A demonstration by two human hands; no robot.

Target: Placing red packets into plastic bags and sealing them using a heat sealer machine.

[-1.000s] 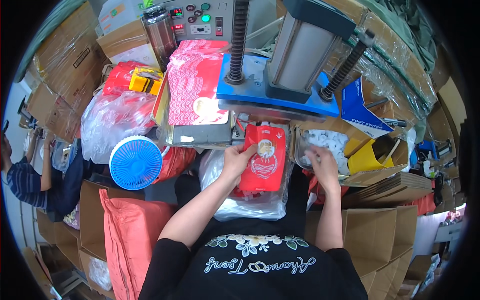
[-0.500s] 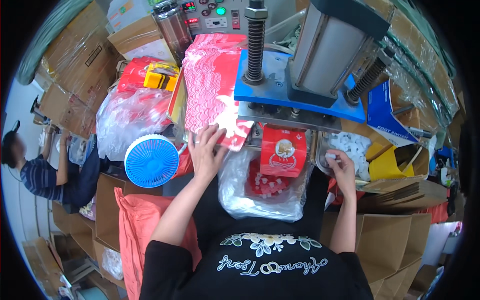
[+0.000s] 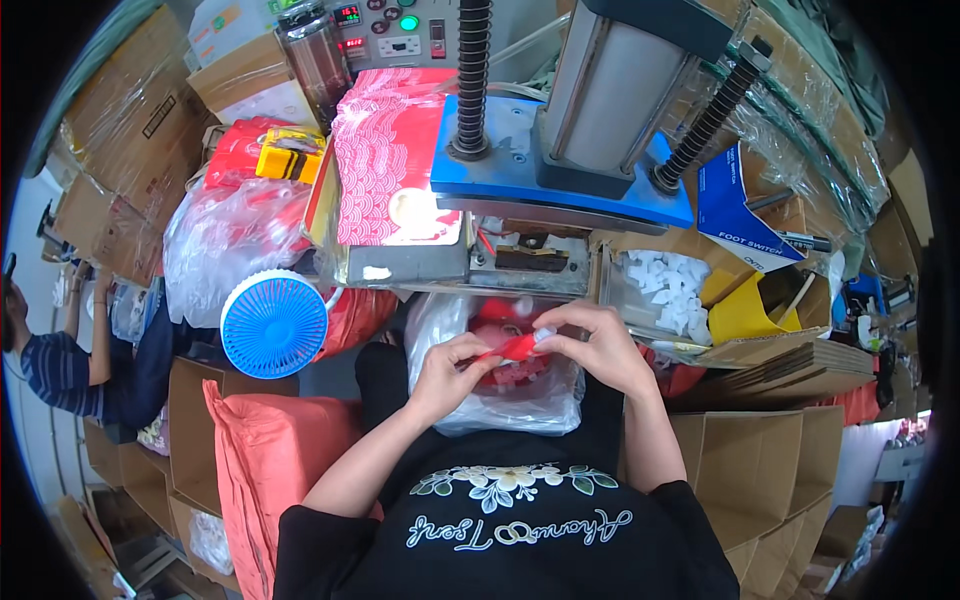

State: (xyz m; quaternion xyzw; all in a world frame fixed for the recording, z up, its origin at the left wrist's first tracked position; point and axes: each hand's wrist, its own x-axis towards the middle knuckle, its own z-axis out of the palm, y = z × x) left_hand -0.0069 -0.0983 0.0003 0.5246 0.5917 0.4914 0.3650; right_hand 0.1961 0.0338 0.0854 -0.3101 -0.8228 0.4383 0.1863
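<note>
My left hand (image 3: 446,380) pinches one edge of a red plastic pouch (image 3: 516,349) above my lap. The fingers of my right hand (image 3: 604,350) are closed on its other side, with a small white plastic piece (image 3: 544,335) at the fingertips, against the pouch. Whether the piece is inside the pouch's mouth I cannot tell. Below, a clear plastic bag (image 3: 440,335) stands open between my legs, holding red pouches with white pieces. Ahead of my hands is a press with a blue plate (image 3: 500,150) and metal jaws (image 3: 530,258) under it.
A stack of red and white pouches (image 3: 385,150) lies left of the press, by a blue fan (image 3: 274,325). A clear bin of white plastic pieces (image 3: 606,285) stands right. Cardboard boxes (image 3: 755,455) flank me. Another person (image 3: 70,370) sits far left.
My left hand has left the pouch stack and my right hand the white-piece bin; both have come together over my lap, holding a pouch. The red pouch that hung at the press jaws is gone from there.
</note>
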